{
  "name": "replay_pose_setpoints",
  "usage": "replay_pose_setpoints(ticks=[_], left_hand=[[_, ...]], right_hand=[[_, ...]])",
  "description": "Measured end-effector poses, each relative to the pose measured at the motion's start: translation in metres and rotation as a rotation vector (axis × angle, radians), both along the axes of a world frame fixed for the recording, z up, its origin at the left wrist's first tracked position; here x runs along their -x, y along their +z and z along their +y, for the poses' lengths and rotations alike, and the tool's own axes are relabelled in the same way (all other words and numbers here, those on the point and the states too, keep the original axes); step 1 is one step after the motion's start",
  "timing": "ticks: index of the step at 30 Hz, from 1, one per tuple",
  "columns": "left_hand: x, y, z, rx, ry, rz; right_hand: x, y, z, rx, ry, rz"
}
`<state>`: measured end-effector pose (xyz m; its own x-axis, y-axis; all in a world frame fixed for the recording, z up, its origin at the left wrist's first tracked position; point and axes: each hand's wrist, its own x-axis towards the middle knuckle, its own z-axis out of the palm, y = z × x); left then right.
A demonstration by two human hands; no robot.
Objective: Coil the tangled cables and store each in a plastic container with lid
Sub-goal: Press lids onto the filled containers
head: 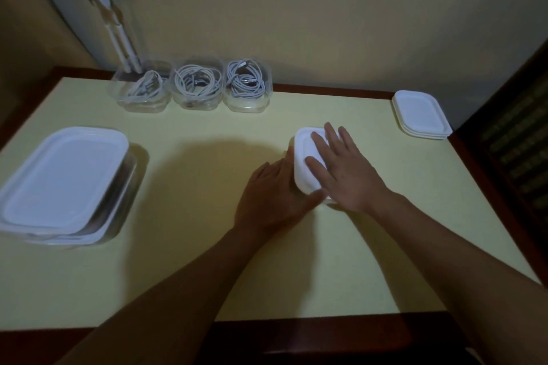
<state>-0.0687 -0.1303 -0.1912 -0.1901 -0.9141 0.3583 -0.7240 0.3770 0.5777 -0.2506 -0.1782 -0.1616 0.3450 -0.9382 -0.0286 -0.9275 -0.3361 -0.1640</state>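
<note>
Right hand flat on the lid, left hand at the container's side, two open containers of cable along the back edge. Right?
No: the head view shows three open containers of cable along the back edge, not two. The lid, right hand, left hand: correct.

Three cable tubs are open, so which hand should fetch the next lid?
Probably right: the lid stack lies beyond the right hand, far from the left hand, which holds the container.

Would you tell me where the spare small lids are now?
Head view: the stack of lids sits at the far right corner of the table, beyond the right hand.
</note>
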Motion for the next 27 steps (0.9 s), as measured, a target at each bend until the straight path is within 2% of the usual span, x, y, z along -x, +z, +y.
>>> replay_pose_setpoints(ticks=[6,11,16,19,22,24,27], left_hand=[[-0.008,0.000,0.003,-0.088,0.093,0.152],[-0.005,-0.003,0.011,-0.052,0.141,0.134],[0.003,0.003,0.037,-0.087,0.222,0.223],[0.000,0.002,0.050,-0.070,0.234,0.195],[-0.007,0.002,0.054,-0.089,0.227,0.159],[-0.017,0.005,0.056,-0.121,0.202,0.126],[-0.042,0.018,0.057,-0.075,0.128,0.026]], right_hand=[[0.000,-0.006,0.004,-0.002,0.066,0.018],[-0.007,-0.008,0.015,0.025,0.088,0.015],[-0.013,-0.006,0.031,0.047,0.084,0.014],[-0.024,0.004,0.049,0.081,0.076,0.010],[-0.029,0.003,0.058,0.039,0.101,0.087],[-0.033,-0.005,0.060,-0.011,0.045,0.104],[-0.047,-0.005,0.071,0.043,-0.051,0.049]])
